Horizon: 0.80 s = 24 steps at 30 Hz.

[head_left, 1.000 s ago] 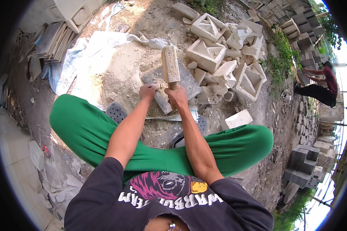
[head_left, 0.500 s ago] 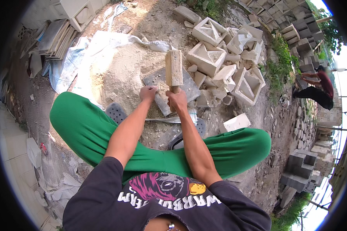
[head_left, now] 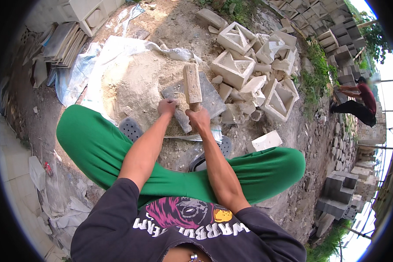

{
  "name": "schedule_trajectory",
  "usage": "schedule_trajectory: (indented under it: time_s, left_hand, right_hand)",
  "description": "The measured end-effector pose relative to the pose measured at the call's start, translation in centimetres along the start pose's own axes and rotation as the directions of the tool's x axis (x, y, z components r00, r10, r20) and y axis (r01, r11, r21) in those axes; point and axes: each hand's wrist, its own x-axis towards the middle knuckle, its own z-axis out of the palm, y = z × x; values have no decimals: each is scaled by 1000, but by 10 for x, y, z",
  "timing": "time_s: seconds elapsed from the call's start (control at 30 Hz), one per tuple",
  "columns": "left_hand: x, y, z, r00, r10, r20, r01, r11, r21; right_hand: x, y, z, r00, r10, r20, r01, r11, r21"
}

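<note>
My right hand [head_left: 199, 119] grips the lower end of a flat wooden bat [head_left: 191, 83], which stands raised over a grey square concrete slab [head_left: 214, 100] on the ground in front of me. My left hand [head_left: 167, 106] rests on the near left edge of that slab, fingers curled over it. I squat over the slab in green trousers, knees spread to either side. A mound of pale sand [head_left: 135, 83] lies just left of the slab.
A heap of hollow white concrete blocks [head_left: 240, 65] lies beyond and right of the slab, with one loose white block [head_left: 267, 141] by my right knee. Flat tiles [head_left: 61, 41] are stacked at far left. Another person [head_left: 358, 102] bends over at far right beside stacked grey blocks [head_left: 336, 196].
The wooden bat in my right hand has swung slightly from upright-left toward the right over the slab. My left hand has stayed on the slab's edge.
</note>
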Motion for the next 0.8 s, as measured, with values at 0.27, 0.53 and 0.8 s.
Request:
schedule_trajectory:
  time_s: [0.27, 0.53, 0.8]
  left_hand:
    - [-9, 23, -2, 990, -117, 84, 129, 979, -158]
    - [-3, 0, -4, 999, -13, 45, 18, 995, -99]
    - [-14, 26, -5, 994, -102, 32, 104, 992, -68]
  right_hand:
    - [10, 60, 24, 993, 97, -68, -113, 950, -290]
    - [-1, -6, 2, 1000, -6, 24, 6, 1000, -8]
    - [15, 40, 2, 982, 172, 73, -139, 933, -333]
